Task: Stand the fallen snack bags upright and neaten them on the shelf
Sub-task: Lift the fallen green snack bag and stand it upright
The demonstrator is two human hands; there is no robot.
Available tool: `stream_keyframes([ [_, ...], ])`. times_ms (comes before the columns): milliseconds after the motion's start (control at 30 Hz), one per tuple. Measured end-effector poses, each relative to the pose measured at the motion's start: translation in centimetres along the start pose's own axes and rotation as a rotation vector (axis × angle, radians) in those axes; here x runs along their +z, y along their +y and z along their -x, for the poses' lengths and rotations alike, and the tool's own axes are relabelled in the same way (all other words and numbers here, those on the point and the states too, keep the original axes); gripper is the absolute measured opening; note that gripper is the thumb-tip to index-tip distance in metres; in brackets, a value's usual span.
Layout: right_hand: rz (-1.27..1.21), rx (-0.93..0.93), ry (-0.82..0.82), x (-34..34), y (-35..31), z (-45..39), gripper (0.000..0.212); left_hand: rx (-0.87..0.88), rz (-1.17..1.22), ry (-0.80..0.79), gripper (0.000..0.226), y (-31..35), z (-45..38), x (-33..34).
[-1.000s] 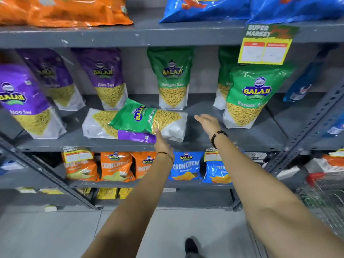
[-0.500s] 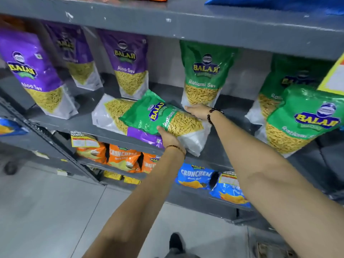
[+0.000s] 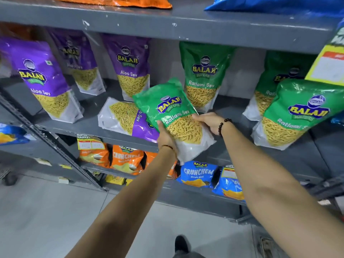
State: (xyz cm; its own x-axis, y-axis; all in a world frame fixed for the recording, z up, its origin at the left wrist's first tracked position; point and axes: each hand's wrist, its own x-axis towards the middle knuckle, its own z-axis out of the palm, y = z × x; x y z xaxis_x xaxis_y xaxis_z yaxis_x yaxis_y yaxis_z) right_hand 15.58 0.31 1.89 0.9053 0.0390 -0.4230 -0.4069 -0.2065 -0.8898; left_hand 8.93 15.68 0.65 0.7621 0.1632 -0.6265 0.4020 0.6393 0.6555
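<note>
Left hand (image 3: 164,135): closed around the lower left edge of the green Ratlami Sev bag (image 3: 173,116), thumb on the front face, wrist wearing a thin band. Right hand (image 3: 210,121): gripping the same bag at its right edge, fingers curled behind the pack, thumb at the front, a dark bead bracelet (image 3: 222,125) on the wrist. Both hands hold the bag clear of the middle shelf (image 3: 89,125), tilted with its top leaning to the left and its white base hanging past the shelf's front lip.

Just behind and left of the held bag, a purple Aloo Sev bag (image 3: 124,118) lies flat on its side on the middle shelf, its purple end partly hidden by the green bag. Standing upright behind it is a purple bag (image 3: 133,66); an upright green bag (image 3: 203,75) stands at the rear, right of centre. Two more purple bags stand to the left, the nearest one (image 3: 44,81) leaning at the shelf front. Two green bags stand at the right, the front one (image 3: 294,112) tilted leftward.

Lower shelf: orange Crunchem packs (image 3: 126,159) left, blue Crunchem packs (image 3: 198,174) right. A yellow price tag (image 3: 89,142) hangs from the middle shelf's edge. Top shelf carries an orange pack (image 3: 130,1) and a blue pack (image 3: 270,4), both only partly in view.
</note>
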Motion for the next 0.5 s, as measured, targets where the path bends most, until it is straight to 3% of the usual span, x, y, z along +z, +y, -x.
stream_keyframes([
  [100, -0.275, -0.064, -0.032, 1.2, 1.6, 4.4, 0.026, 0.076, -0.098, -0.164, 0.082, 1.3, 0.8, -2.2],
  [200, -0.486, -0.105, -0.070, 3.1, 2.7, 8.2, 0.025, 0.118, -0.296, -0.310, 0.083, 3.1, 2.1, -4.1],
  [300, -0.556, -0.179, -0.055, 4.7, 3.2, 11.7, 0.031, 0.069, -0.324, -0.465, 0.076, 4.7, 4.3, -5.7],
  [400, -0.576, -0.262, -0.018, 5.0, 3.5, 14.8, 0.012, 0.134, -0.393, -0.523, 0.060, 6.2, 6.5, -7.1],
  [500, -0.601, -0.340, 0.017, 4.8, 3.1, 17.8, 0.008, 0.185, -0.408, -0.622, 0.049, 7.4, 9.0, -7.7],
])
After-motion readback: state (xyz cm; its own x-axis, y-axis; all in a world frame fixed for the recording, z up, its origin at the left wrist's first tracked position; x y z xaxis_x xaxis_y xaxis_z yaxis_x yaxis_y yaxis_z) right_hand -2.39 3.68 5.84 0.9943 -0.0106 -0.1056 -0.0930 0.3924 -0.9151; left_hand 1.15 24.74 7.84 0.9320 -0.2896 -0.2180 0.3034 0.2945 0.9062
